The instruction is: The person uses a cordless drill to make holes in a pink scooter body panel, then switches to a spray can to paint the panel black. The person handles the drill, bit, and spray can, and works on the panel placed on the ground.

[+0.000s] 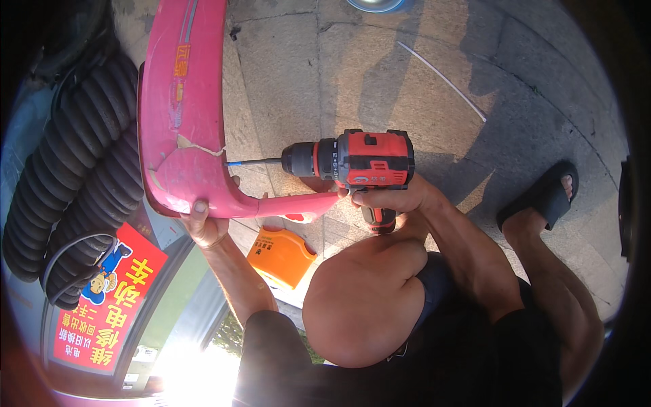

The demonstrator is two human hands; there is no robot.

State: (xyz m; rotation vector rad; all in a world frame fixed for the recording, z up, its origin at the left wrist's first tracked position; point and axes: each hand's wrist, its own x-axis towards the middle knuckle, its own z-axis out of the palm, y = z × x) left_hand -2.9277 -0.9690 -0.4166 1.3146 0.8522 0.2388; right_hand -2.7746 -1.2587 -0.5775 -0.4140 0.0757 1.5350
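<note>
My left hand (207, 227) grips the lower edge of a pink plastic panel (183, 108), thumb on its face. A jagged crack runs across the panel's lower part, and a narrower pink piece extends rightward. My right hand (393, 199) holds a red-and-black cordless drill (373, 159) by its handle, pointed left. The long bit (258, 161) has a blue tip at or very near the panel's right edge, just below the crack; whether it touches I cannot tell.
Black corrugated hoses (74, 169) lie at left beside a red sign (135, 298). An orange plastic piece (285, 254) is on the pavement below the panel. A thin white rod (441, 81) lies upper right, a bowl (375, 5) at the top. My sandalled foot (542, 197) is at right.
</note>
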